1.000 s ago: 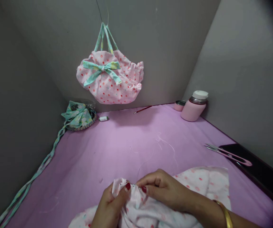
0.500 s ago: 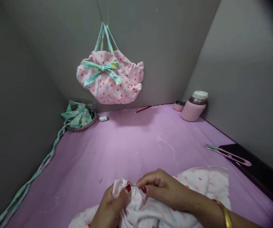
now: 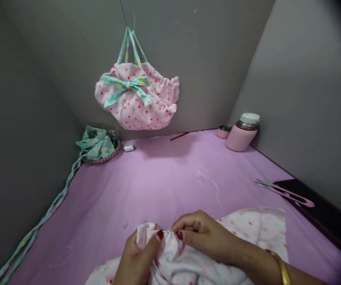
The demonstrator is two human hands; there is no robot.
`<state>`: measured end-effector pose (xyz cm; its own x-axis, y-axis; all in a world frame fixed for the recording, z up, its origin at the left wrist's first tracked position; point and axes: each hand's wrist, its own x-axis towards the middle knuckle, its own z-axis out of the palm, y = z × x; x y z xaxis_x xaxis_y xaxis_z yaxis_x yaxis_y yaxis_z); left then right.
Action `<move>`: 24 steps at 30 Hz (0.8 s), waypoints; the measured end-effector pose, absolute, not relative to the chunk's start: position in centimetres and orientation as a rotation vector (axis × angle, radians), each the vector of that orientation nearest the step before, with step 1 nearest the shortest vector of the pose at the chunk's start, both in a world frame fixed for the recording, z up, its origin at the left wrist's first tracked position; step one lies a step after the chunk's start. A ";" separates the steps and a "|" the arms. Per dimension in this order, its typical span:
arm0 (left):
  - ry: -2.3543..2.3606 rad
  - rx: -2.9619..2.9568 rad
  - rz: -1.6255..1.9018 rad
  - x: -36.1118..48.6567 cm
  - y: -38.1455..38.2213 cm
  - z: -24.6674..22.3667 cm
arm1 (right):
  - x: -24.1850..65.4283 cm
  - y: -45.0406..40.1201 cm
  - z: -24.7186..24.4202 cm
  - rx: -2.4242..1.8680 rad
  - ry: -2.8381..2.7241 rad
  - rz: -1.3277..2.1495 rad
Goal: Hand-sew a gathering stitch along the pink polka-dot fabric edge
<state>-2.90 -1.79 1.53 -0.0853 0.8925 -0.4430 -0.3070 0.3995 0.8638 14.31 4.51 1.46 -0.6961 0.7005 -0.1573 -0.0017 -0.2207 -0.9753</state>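
A white fabric piece [image 3: 256, 225] with pink and red dots lies bunched at the front of the table. My left hand [image 3: 141, 253] pinches its gathered top edge between thumb and fingers. Just to the right, my right hand [image 3: 203, 235] grips the same edge, thumb against bent fingers. Small puckers show along the short stretch between the two thumbs. A thin line runs along that stretch; whether it is a needle or thread I cannot tell. The left hand's fingers are partly hidden behind the cloth.
Thread snips [image 3: 286, 192] lie on a black object [image 3: 321, 209] at right. Behind stand a pink jar [image 3: 241, 136] and a small pink tin [image 3: 224, 132]. A dotted bag [image 3: 141, 103] hangs above. Back left are a thread spool [image 3: 129, 148] and a basket [image 3: 102, 159] with green fabric [image 3: 99, 144].
My left hand has shifted slightly left, and the gathered edge between my hands is a little more stretched. My right hand has barely moved.
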 end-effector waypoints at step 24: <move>1.559 1.209 0.981 -2.8 -2.1 1.9 | 14.0 4.3 2.3 -0.952 -1.922 1.613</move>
<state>-2.79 -2.06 1.94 -0.1122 0.9769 -0.1818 0.2591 0.2054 0.9438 13.96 4.26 2.30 -0.6583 0.7476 -0.0877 0.2159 0.0760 -0.9734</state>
